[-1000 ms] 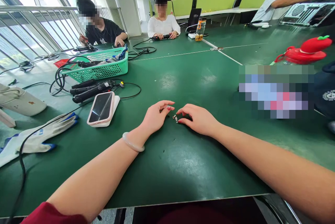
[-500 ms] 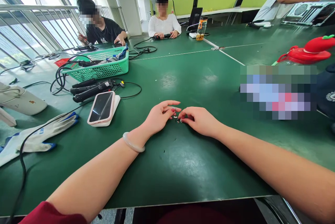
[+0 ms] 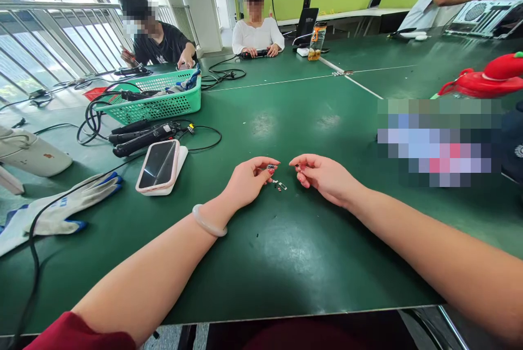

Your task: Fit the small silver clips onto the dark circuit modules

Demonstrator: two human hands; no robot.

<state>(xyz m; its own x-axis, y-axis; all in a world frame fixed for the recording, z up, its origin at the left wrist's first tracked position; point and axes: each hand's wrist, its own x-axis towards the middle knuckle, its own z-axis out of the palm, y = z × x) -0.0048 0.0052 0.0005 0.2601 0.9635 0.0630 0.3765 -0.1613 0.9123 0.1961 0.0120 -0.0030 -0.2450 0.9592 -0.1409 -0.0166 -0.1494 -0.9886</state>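
My left hand [image 3: 254, 178], a pale bangle on its wrist, pinches a small black-and-silver part [image 3: 270, 167] between thumb and forefinger. It rests low over the green table [image 3: 327, 263]. Across a short gap, my right hand [image 3: 322, 178] has its thumb and fingers pressed together on a tiny dark piece [image 3: 297, 167], too small to name. Between and just below the hands lie several tiny metal and dark parts [image 3: 281, 185] on the tabletop.
To the left are a phone [image 3: 158, 167], black hand-held devices with cables [image 3: 149, 140], a white-and-blue glove [image 3: 73, 208] and a green basket [image 3: 159, 102]. A red-lidded item [image 3: 482, 78] stands right. A bottle [image 3: 316, 42] is farther back. Co-workers sit around the table.
My right hand has lifted away from the small parts and moved right, turning with a tiny dark piece in its fingertips. The left hand stays nearly in place.
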